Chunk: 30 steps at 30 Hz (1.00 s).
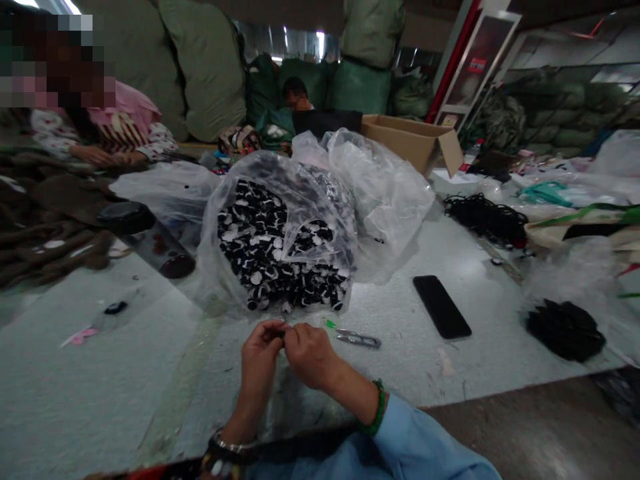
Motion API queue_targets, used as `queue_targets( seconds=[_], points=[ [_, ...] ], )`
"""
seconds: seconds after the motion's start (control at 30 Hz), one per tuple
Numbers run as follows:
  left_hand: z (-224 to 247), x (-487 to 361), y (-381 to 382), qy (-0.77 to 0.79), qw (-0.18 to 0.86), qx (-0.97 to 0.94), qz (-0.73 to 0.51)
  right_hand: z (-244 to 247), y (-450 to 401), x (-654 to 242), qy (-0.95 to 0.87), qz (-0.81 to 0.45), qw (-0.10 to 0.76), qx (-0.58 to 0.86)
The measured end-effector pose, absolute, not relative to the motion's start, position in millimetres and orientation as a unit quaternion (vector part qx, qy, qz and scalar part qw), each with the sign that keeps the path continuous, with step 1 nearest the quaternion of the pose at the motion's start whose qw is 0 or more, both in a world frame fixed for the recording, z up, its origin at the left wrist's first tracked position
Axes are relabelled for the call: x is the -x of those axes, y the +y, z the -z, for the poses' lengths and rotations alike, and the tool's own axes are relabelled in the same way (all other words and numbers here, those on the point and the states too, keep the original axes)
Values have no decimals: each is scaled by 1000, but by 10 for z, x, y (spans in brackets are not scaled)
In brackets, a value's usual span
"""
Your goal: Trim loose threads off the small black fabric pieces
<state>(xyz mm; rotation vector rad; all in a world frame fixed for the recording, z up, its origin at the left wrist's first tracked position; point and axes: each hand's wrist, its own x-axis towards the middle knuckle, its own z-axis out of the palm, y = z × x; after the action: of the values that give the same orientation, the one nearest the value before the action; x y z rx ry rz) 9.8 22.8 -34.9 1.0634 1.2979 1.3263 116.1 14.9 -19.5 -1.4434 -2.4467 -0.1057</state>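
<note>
Left hand (259,363) and right hand (311,357), bare, raised together above a pale grey worktop (100,380): fingers (295,331) of both hands clenched in a pinch on a small dark piece (283,333), too small to identify, held between the fingertips. Just ahead of the hands, a clear plastic bag (280,247) packed with rounded black-and-white pieces rests on the worktop; beside the right hand lie steel thread snips (357,340) with a green tip, and well to the right, a flat black smartphone (442,307).
</note>
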Motion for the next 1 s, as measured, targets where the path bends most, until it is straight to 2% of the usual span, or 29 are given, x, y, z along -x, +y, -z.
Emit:
queue_targets(
  seconds=[0.1, 0.3, 0.4, 0.63, 0.8, 0.9, 1.0],
  points=[
    [396, -58, 238, 545, 443, -480, -526, 193, 149, -1149, -847, 18, 141, 513],
    [424, 21, 115, 566, 205, -654, -458, 157, 187, -1199, -824, -7, 157, 545],
    [412, 23, 95, 562, 162, -665, -464, 151, 192, -1212, -822, -13, 154, 548],
    [217, -25, 145, 596, 297, -555, -499, 222, 160, -1206, -836, -18, 150, 528],
    [187, 4, 220, 508, 545, -381, -548, 265, 177, -1172, -809, -42, 240, 535],
    [195, 25, 223, 446, 617, -332, -557, 263, 179, -1143, -776, -135, 345, 509],
    [192, 29, 208, 407, 645, -318, -563, 259, 184, -1122, -668, -350, 441, 486]
  ],
)
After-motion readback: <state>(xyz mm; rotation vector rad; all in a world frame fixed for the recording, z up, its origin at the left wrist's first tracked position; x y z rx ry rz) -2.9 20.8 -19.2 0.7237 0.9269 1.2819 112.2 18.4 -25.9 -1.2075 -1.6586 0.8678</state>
